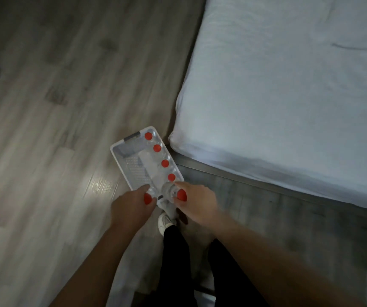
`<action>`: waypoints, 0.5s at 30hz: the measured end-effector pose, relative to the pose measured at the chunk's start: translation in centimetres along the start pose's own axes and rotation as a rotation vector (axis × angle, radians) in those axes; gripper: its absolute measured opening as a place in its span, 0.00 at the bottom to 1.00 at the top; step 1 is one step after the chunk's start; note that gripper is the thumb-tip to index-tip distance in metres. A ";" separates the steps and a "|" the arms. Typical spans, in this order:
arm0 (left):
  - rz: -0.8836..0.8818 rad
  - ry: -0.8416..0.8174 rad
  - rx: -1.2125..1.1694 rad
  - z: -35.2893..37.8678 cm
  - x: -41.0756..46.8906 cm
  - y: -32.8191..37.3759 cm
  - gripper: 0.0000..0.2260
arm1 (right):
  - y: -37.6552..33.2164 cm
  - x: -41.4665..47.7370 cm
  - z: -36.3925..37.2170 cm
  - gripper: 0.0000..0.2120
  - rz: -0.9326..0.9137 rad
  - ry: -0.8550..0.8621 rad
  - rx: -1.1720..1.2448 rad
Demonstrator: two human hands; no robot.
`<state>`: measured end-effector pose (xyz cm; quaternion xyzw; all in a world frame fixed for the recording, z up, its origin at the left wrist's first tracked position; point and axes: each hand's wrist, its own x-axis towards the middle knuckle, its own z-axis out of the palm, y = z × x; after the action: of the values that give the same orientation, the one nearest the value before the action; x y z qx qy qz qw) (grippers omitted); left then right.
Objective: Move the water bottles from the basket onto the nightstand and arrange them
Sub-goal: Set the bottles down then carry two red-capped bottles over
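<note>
Four clear water bottles with red caps (pixel 160 156) stand in a row along the right side of the white basket (pixel 120 156), which sits on the wood floor (pixel 45 129) just beside the bed corner (pixel 266 96). The left hand (pixel 131 207) is wrapped around a fifth bottle (pixel 148 198) at the basket's near edge, and the right hand (pixel 197 201) is clamped on a sixth bottle (pixel 180 194)

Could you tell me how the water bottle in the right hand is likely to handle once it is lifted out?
The water bottle looks like thin clear plastic, so it may flex under the right hand. Its round body would probably roll if laid down. Its fill level cannot be made out, so weight is uncertain.
</note>
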<state>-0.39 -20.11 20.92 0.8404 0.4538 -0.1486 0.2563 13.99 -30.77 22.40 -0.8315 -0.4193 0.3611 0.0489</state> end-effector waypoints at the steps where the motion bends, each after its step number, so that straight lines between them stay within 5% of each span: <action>1: 0.013 0.013 -0.010 -0.7 -0.8 1.1 0.18 | 0.3 -1.4 -1.0 0.22 0.028 0.018 0.023; 15: 0.428 0.069 -0.232 0.0 -10.5 21.3 0.12 | 17.3 -19.5 -6.0 0.17 0.363 0.479 0.510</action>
<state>11.82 -37.06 32.26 0.8870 0.2878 -0.0092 0.3609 21.76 -54.85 31.04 -0.9141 -0.1391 0.2520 0.2856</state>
